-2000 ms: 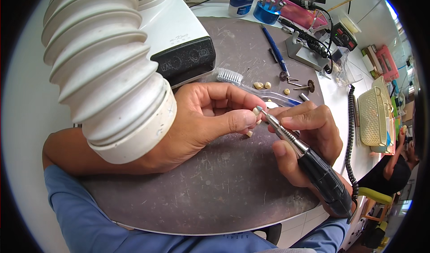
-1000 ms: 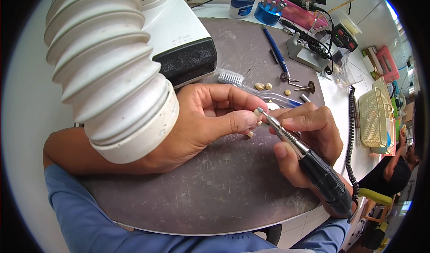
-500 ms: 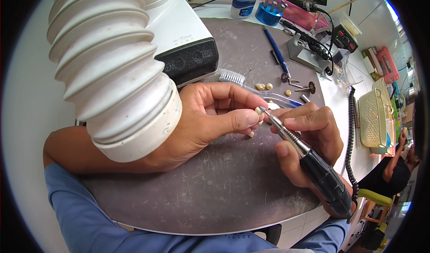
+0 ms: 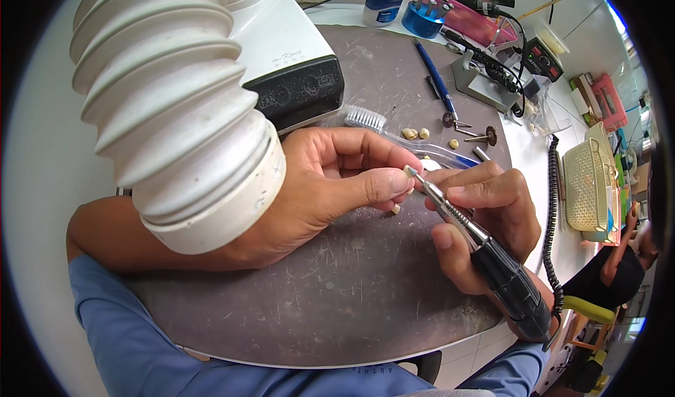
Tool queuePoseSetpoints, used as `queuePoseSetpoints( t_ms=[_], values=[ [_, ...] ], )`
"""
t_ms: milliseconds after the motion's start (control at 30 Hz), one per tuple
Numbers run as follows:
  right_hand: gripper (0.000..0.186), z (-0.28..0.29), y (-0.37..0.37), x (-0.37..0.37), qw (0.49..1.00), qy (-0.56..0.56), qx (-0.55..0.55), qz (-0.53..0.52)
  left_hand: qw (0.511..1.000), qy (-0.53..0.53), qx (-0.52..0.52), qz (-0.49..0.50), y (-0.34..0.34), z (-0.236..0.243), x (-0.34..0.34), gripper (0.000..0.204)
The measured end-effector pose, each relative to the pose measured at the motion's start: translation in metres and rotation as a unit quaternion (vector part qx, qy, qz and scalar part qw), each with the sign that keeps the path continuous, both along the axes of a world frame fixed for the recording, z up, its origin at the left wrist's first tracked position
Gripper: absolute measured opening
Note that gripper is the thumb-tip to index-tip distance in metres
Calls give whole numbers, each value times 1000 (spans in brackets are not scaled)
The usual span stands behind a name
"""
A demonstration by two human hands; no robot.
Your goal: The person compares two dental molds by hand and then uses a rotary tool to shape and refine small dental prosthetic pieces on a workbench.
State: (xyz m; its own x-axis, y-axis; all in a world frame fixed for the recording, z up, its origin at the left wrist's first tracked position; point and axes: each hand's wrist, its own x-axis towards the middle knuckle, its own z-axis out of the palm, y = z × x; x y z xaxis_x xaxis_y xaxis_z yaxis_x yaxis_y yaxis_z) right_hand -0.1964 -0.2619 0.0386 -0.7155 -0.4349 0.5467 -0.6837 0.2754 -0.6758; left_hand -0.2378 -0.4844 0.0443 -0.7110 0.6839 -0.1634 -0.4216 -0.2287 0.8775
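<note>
My left hand [image 4: 309, 193] pinches a small cream tooth crown [image 4: 407, 170] between thumb and forefinger, and the fingers hide most of it. In my right hand [image 4: 489, 196] is a black and silver rotary handpiece [image 4: 508, 277], held like a pen and slanting up to the left. Its grey pointed bit [image 4: 413, 174] meets the crown, as far as I can see. Another crown [image 4: 395, 209] lies just under my left fingertips. Beyond my hands lie several loose crowns [image 4: 410, 134] beside a clear-handled brush [image 4: 365, 119].
A ribbed white suction hose [image 4: 169, 116] hangs over my left forearm, beside a white and black box [image 4: 299, 94]. Farther back are a blue pen-like tool [image 4: 434, 73], wheel-tipped bits [image 4: 490, 136] and a grey stand [image 4: 478, 84]. A coiled cord [image 4: 550, 214] and cream basket [image 4: 587, 186] stand right.
The crown has turned or shifted slightly in my left fingers, so less of it shows beside the bit. Both hands otherwise keep nearly the same place.
</note>
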Motion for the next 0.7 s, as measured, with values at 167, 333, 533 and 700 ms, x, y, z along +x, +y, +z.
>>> queuePoseSetpoints(
  t_ms=[167,333,533,700],
  values=[
    [30,-2,3,-2,1000,14,4,-8,1000,-5,4,-5,1,-2,-2,24],
    [30,0,1,-2,999,26,17,6,1000,-8,-11,2,0,1,-1,24],
    [30,-2,2,-3,999,27,7,-15,1000,-1,3,-7,1,-3,-2,25],
    [30,-2,2,-2,1000,20,5,-17,1000,2,1,-13,0,-3,-3,25]
  ],
)
